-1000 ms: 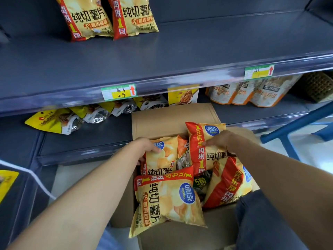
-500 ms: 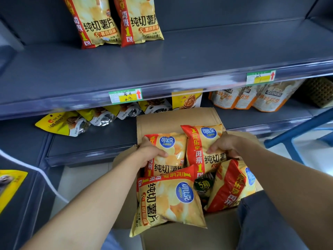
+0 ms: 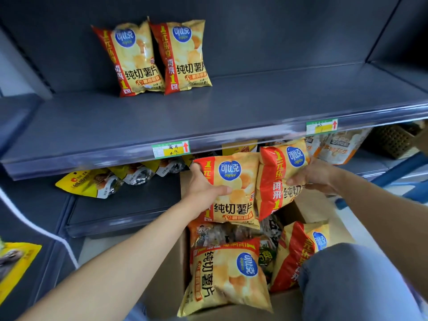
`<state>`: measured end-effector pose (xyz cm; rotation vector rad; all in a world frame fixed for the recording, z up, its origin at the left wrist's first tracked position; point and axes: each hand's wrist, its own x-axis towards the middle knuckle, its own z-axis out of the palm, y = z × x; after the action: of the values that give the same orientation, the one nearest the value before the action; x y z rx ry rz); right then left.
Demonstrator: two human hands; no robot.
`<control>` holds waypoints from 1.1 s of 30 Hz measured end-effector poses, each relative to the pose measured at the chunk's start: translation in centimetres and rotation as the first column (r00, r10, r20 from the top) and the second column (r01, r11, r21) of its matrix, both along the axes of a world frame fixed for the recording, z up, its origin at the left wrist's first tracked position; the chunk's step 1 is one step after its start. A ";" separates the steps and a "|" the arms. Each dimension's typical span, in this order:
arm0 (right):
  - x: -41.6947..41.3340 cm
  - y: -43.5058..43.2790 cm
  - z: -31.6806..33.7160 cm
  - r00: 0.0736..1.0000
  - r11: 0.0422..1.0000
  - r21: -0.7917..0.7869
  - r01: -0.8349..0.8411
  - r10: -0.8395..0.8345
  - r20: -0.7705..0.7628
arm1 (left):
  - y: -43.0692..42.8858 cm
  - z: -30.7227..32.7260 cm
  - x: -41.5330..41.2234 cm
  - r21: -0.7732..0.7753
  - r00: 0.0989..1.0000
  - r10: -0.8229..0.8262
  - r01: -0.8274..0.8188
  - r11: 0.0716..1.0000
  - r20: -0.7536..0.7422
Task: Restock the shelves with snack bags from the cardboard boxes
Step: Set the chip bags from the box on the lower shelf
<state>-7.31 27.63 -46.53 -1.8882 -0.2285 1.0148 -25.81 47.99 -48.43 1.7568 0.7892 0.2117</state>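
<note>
My left hand (image 3: 203, 185) grips a yellow and red chip bag (image 3: 234, 188) by its left edge, held upright above the cardboard box (image 3: 166, 290). My right hand (image 3: 312, 176) grips a second chip bag (image 3: 280, 177) beside it on the right. Both bags hang just below the front lip of the grey shelf (image 3: 208, 117). Two matching chip bags (image 3: 159, 59) stand upright at the back of that shelf. In the box lie another chip bag (image 3: 222, 274), one more chip bag at the right (image 3: 298, 253) and darker packets underneath.
Yellow and silver snack packets (image 3: 102, 181) lie on the lower shelf at left, pale bags (image 3: 335, 147) at right. A price tag (image 3: 171, 149) sits on the shelf lip. My knee in jeans (image 3: 352, 286) is at the box's right. A blue frame (image 3: 400, 170) stands further right.
Both hands have lifted their chip bags up out of the box toward the shelf lip. The view has tilted upward, showing more of the shelf.
</note>
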 end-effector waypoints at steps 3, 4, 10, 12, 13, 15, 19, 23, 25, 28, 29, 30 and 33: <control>0.5 0.1 3.0 0.996 0.995 0.051 -0.085 0.083 0.025 | 0.1 1.7 0.3 0.028 0.998 0.024 -0.026 0.999 0.065; 0.8 0.3 3.9 0.995 0.994 0.052 -0.092 0.090 0.042 | 0.4 2.6 0.5 0.027 0.995 0.033 -0.035 0.999 0.096; 2.5 5.6 8.9 0.983 0.977 0.207 -0.048 0.010 0.181 | 4.9 9.8 2.4 0.119 0.952 0.123 -0.161 0.980 0.281; 2.6 8.4 10.4 0.980 0.958 0.285 -0.034 -0.024 0.196 | 7.3 11.8 2.7 0.113 0.926 0.162 -0.212 0.971 0.341; 2.4 9.7 11.3 0.981 0.945 0.326 -0.035 -0.029 0.189 | 8.5 12.6 2.7 0.105 0.913 0.188 -0.240 0.965 0.363; 2.4 12.2 12.7 0.983 0.917 0.398 -0.037 -0.039 0.181 | 10.8 14.1 2.8 0.105 0.891 0.236 -0.297 0.949 0.387; 2.7 16.8 14.9 0.976 0.873 0.482 -0.074 -0.036 0.214 | 15.3 16.1 3.3 0.102 0.855 0.288 -0.363 0.926 0.431; 2.8 21.0 15.4 0.960 0.861 0.506 -0.051 -0.098 0.263 | 19.3 16.7 3.5 0.136 0.844 0.342 -0.429 0.893 0.414; 2.9 22.8 14.3 0.943 0.870 0.492 -0.028 -0.141 0.303 | 21.2 15.6 3.2 0.128 0.837 0.387 -0.464 0.876 0.388; 3.2 25.3 11.7 0.925 0.906 0.422 -0.020 -0.144 0.353 | 23.1 13.1 3.0 0.071 0.818 0.428 -0.489 0.870 0.384; 3.4 25.9 10.7 0.919 0.919 0.394 -0.017 -0.140 0.368 | 23.5 12.6 3.2 0.056 0.814 0.429 -0.486 0.872 0.392; 3.5 26.3 9.8 0.913 0.938 0.347 -0.015 -0.129 0.387 | 23.8 12.2 3.4 0.055 0.815 0.423 -0.481 0.875 0.396; 3.6 27.1 7.7 0.876 0.989 0.150 0.000 -0.072 0.477 | 24.7 11.4 4.1 0.083 0.844 0.395 -0.452 0.888 0.364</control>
<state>-3.69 54.71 -38.87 -1.9744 -0.5413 0.4676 -21.75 72.70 -37.00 1.6132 0.9174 0.8808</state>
